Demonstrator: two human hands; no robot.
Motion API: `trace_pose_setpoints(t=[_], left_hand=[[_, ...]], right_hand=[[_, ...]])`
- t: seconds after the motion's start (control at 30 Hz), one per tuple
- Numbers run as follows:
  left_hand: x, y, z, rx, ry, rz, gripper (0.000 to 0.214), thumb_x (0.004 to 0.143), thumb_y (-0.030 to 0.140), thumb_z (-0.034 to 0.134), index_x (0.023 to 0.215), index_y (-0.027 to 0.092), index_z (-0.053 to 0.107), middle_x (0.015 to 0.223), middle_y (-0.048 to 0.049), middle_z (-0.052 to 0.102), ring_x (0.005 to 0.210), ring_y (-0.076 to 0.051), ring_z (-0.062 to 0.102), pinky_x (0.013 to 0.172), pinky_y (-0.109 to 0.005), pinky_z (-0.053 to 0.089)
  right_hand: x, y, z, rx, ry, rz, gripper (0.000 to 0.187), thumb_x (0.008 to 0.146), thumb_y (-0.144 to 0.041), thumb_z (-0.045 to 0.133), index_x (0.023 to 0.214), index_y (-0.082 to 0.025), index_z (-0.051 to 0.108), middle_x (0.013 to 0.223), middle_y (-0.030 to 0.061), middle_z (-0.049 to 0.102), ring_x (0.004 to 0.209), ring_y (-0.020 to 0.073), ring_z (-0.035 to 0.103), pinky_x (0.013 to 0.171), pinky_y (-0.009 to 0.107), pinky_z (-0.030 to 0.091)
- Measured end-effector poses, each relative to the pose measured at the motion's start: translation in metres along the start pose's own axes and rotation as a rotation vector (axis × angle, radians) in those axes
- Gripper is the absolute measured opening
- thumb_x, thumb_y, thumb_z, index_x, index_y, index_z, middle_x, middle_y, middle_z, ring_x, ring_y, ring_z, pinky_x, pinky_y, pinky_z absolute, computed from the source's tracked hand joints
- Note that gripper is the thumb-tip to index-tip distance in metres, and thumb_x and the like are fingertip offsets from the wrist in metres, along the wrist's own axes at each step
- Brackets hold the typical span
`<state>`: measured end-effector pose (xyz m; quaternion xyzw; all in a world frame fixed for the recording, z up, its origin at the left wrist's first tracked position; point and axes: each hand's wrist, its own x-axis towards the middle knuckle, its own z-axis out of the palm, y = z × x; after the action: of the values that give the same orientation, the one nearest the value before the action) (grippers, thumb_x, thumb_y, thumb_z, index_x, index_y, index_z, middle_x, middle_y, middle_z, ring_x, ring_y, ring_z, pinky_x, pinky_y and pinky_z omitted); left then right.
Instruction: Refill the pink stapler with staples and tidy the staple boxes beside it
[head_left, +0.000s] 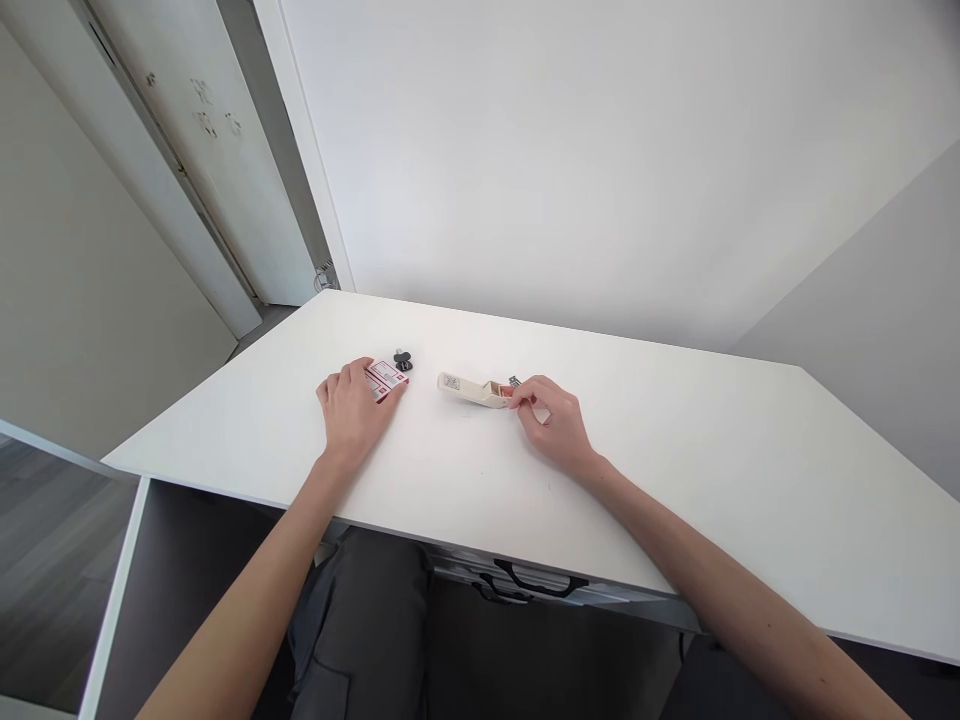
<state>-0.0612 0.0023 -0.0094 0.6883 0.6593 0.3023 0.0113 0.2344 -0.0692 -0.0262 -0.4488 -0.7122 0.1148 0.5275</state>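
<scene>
My left hand (354,405) grips a small red-and-white box (387,377) by its edges, thumb on the near right side and fingers over the left. Just behind that box lie small black pieces (403,360), too small to name. To the right, a narrow cream-coloured box (471,390) lies with a long flap stretched out leftward, a printed code on the flap. Its opening shows a bit of orange-red inside. My right hand (551,413) is closed at the box's right end, thumb and forefinger pinched there; the fingers partly hide that end.
Both hands work over a white desktop (675,450) that meets a white wall (562,150) at the back. Black drawer handles (540,580) show below the front edge, near my legs (367,630). A door frame (307,140) stands at the left.
</scene>
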Motion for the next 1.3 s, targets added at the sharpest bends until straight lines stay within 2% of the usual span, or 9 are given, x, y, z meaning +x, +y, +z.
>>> trace_pose_setpoints(t=[0.37, 0.8, 0.97, 1.07, 1.17, 1.3], left_hand=[[-0.001, -0.001, 0.001, -0.044, 0.046, 0.003, 0.06, 0.089, 0.044, 0.073, 0.136, 0.018, 0.047, 0.148, -0.0195, 0.056, 0.139, -0.039, 0.053, 0.121, -0.056, 0.033], [0.001, -0.004, 0.007, -0.02, -0.006, -0.007, 0.057, 0.094, 0.051, 0.063, 0.138, 0.017, 0.051, 0.139, -0.0191, 0.066, 0.134, -0.041, 0.054, 0.121, -0.057, 0.029], [-0.001, 0.0, 0.003, -0.078, 0.041, 0.022, 0.055, 0.093, 0.049, 0.067, 0.137, 0.018, 0.052, 0.142, -0.0169, 0.064, 0.138, -0.04, 0.049, 0.12, -0.055, 0.033], [-0.004, 0.005, -0.001, -0.157, 0.089, 0.057, 0.057, 0.092, 0.049, 0.071, 0.136, 0.021, 0.051, 0.143, -0.0156, 0.062, 0.138, -0.038, 0.05, 0.115, -0.054, 0.04], [-0.011, 0.013, -0.007, -0.252, 0.119, 0.157, 0.057, 0.092, 0.051, 0.074, 0.136, 0.023, 0.051, 0.142, -0.0146, 0.061, 0.134, -0.035, 0.056, 0.107, -0.052, 0.049], [-0.028, 0.027, -0.008, -0.354, 0.132, 0.493, 0.056, 0.093, 0.051, 0.076, 0.137, 0.027, 0.049, 0.142, -0.014, 0.063, 0.136, -0.034, 0.058, 0.111, -0.055, 0.051]], right_hand=[[-0.003, 0.004, 0.002, -0.047, -0.017, -0.04, 0.023, 0.089, -0.006, 0.052, 0.085, -0.026, 0.063, 0.086, 0.0019, 0.069, 0.095, 0.0233, 0.074, 0.078, 0.037, 0.051], [-0.003, 0.001, 0.001, -0.11, -0.039, -0.029, 0.022, 0.089, -0.007, 0.052, 0.084, -0.026, 0.062, 0.084, 0.0015, 0.069, 0.092, 0.0238, 0.073, 0.078, 0.038, 0.047], [-0.003, -0.002, 0.001, -0.117, -0.04, -0.035, 0.023, 0.089, -0.006, 0.051, 0.084, -0.026, 0.062, 0.083, 0.0006, 0.068, 0.09, 0.0232, 0.074, 0.078, 0.037, 0.045], [-0.003, -0.004, 0.002, -0.109, -0.037, -0.02, 0.022, 0.09, -0.008, 0.052, 0.083, -0.026, 0.063, 0.084, 0.001, 0.069, 0.093, 0.0239, 0.074, 0.082, 0.038, 0.047], [-0.001, -0.006, 0.001, -0.021, -0.051, 0.043, 0.019, 0.094, -0.014, 0.056, 0.082, -0.026, 0.064, 0.084, 0.0011, 0.069, 0.09, 0.0229, 0.073, 0.088, 0.041, 0.051], [0.004, -0.011, -0.002, 0.224, -0.156, 0.177, 0.015, 0.103, -0.031, 0.058, 0.091, -0.026, 0.066, 0.082, 0.0003, 0.069, 0.078, 0.0187, 0.07, 0.089, 0.042, 0.056]])
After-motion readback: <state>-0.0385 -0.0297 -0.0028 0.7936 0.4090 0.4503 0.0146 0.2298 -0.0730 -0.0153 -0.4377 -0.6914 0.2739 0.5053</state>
